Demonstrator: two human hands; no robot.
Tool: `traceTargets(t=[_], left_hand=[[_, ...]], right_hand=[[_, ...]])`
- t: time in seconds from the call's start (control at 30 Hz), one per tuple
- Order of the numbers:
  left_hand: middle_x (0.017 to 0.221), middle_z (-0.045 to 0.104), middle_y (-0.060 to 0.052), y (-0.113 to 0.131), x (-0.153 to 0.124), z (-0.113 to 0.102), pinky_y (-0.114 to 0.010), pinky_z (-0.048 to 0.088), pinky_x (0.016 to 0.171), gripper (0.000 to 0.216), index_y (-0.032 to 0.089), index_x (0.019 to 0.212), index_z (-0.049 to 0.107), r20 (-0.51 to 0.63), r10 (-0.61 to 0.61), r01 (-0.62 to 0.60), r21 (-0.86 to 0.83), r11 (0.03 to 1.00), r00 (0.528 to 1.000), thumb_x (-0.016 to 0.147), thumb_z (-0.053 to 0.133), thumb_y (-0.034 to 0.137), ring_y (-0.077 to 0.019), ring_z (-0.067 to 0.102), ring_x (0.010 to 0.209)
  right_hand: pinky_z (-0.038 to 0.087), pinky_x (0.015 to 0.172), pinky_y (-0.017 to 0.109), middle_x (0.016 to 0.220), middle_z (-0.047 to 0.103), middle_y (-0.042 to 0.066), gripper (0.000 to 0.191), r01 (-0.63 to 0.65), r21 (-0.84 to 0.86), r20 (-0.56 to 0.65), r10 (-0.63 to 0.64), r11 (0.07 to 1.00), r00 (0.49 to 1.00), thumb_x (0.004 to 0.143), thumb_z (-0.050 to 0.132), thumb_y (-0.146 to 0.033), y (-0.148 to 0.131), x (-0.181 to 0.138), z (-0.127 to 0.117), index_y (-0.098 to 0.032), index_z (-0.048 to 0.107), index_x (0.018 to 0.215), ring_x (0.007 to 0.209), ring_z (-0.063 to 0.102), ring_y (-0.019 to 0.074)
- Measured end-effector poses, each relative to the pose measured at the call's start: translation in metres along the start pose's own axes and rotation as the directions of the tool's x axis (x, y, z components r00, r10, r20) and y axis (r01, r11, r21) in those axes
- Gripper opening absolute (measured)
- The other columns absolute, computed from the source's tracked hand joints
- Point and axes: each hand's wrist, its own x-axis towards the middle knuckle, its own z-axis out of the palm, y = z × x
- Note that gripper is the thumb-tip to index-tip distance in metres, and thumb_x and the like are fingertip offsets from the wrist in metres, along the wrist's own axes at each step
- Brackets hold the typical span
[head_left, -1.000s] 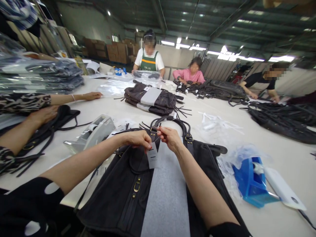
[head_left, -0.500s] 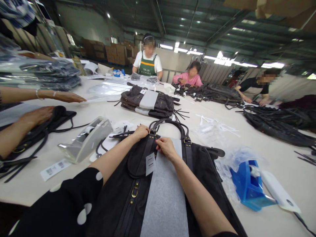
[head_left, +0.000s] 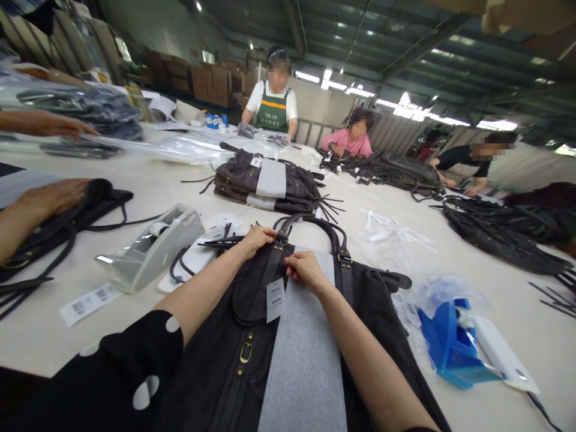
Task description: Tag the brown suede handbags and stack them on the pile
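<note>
A black handbag point(head_left: 198, 366) lies in front of me with a wide grey paper strip point(head_left: 306, 354) down its middle and dark looped handles point(head_left: 310, 217) at its top. My left hand point(head_left: 257, 240) is closed on the left handle strap beside the brass ring, its fingertips partly hidden. Just to the right, my right hand point(head_left: 306, 270) pinches by that strap, at the thin string of a tag; the string hardly shows. The pale hang tag point(head_left: 276, 300) hangs below the fingers against the bag.
A grey tape dispenser point(head_left: 153, 249) and a barcode label point(head_left: 90, 303) lie to the left; a blue tape dispenser point(head_left: 459, 348) stands right. Beyond the bag sits a stack of dark bags point(head_left: 229, 180). A co-worker's hands point(head_left: 58, 198) work at far left; several people sit or stand across the table.
My hands stay almost in place on the strap and tag string. At the left, the co-worker's upper hand has moved away to the left, drawing clear plastic with it. The view has shifted slightly.
</note>
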Motion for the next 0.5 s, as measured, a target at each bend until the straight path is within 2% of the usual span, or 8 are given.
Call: traceTargets(t=[0.13,0.3,0.4,0.5], left_hand=[[0.081,0.068,-0.003,-0.009,0.002,0.001,-0.023,0.048,0.065,0.040,0.013,0.099,0.066,-0.012,0.082,-0.082,0.026,0.996,0.997,0.062,0.052,0.008,-0.0129,0.060,0.068],[0.103,0.062,-0.002,-0.017,0.006,-0.001,-0.027,0.044,0.086,0.028,0.019,0.082,0.071,-0.044,0.222,-0.211,0.169,0.963,0.974,0.060,0.055,0.011,-0.0171,0.058,0.092],[0.111,0.058,-0.004,-0.021,0.006,-0.001,-0.030,0.038,0.095,0.020,0.018,0.071,0.070,-0.083,0.251,-0.227,0.231,0.946,0.964,0.061,0.054,0.010,-0.0197,0.054,0.103],[0.109,0.058,-0.004,-0.024,0.003,0.000,-0.029,0.038,0.096,0.019,0.017,0.071,0.069,-0.117,0.286,-0.247,0.264,0.932,0.951,0.065,0.053,0.010,-0.0181,0.054,0.102]], right_hand=[[0.021,0.030,0.018,0.039,0.050,-0.004,0.016,-0.019,-0.030,0.000,0.019,0.999,1.000,0.070,0.051,-0.016,-0.010,0.019,0.006,-0.014,0.054,0.054,0.028,0.034,0.0045],[0.021,0.031,0.018,0.038,0.049,-0.005,0.013,-0.010,-0.046,-0.013,0.010,0.999,1.000,0.070,0.052,-0.016,-0.019,0.044,0.016,-0.013,0.054,0.057,0.028,0.033,0.0042],[0.020,0.031,0.019,0.040,0.050,-0.004,0.013,-0.013,-0.053,-0.011,0.013,0.999,1.000,0.071,0.052,-0.017,-0.017,0.046,0.018,-0.013,0.055,0.059,0.029,0.032,0.0041],[0.020,0.033,0.019,0.044,0.055,-0.003,0.009,-0.020,-0.041,0.030,0.021,0.999,0.999,0.069,0.057,-0.019,-0.014,0.036,0.014,-0.013,0.057,0.064,0.031,0.034,0.0040]])
